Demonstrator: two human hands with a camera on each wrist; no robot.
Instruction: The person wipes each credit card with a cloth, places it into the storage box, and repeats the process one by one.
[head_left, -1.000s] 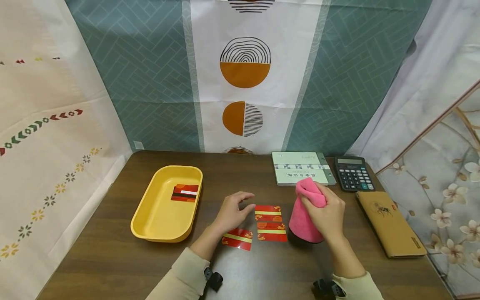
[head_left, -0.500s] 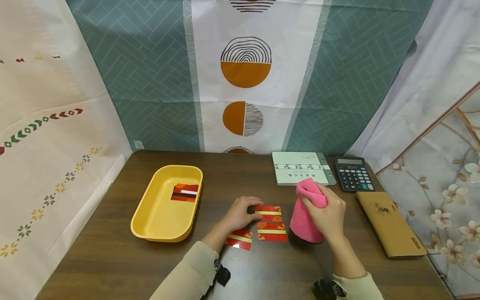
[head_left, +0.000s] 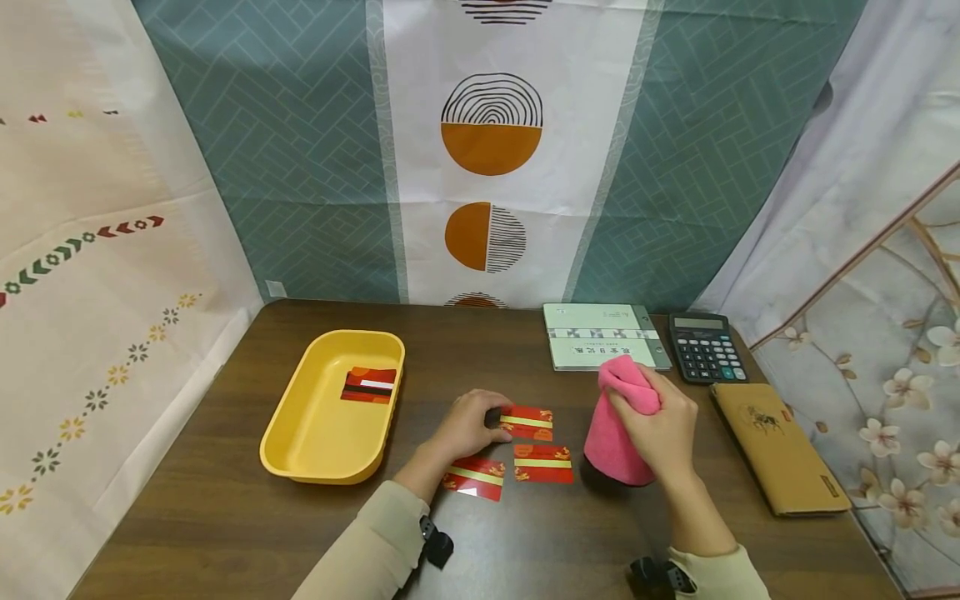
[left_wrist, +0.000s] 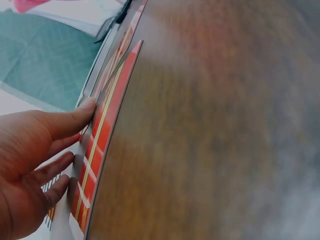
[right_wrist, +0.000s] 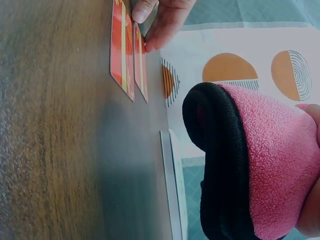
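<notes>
In the head view my left hand (head_left: pixel 467 425) pinches the left side of a red card (head_left: pixel 529 423) with a yellow stripe, thumb near and fingers far. Two similar cards lie on the wooden table, a right card (head_left: pixel 543 464) just below the held one and a left card (head_left: pixel 476 478) beside my left wrist. My right hand (head_left: pixel 666 421) grips the gathered top of a pink cloth (head_left: pixel 618 442), which hangs close over the table right of the cards. The cloth's black edging (right_wrist: pixel 220 165) shows in the right wrist view.
A yellow tray (head_left: pixel 330 437) stands at the left, holding a red card (head_left: pixel 369 385) with a black stripe. A pale green notebook (head_left: pixel 596 321) and a calculator (head_left: pixel 707 348) lie at the back right, with a tan wallet (head_left: pixel 780 450) nearer.
My left hand has reached the upper card, taken hold of it and pulled it slightly left. My right hand and the cloth have shifted a little to the right.
</notes>
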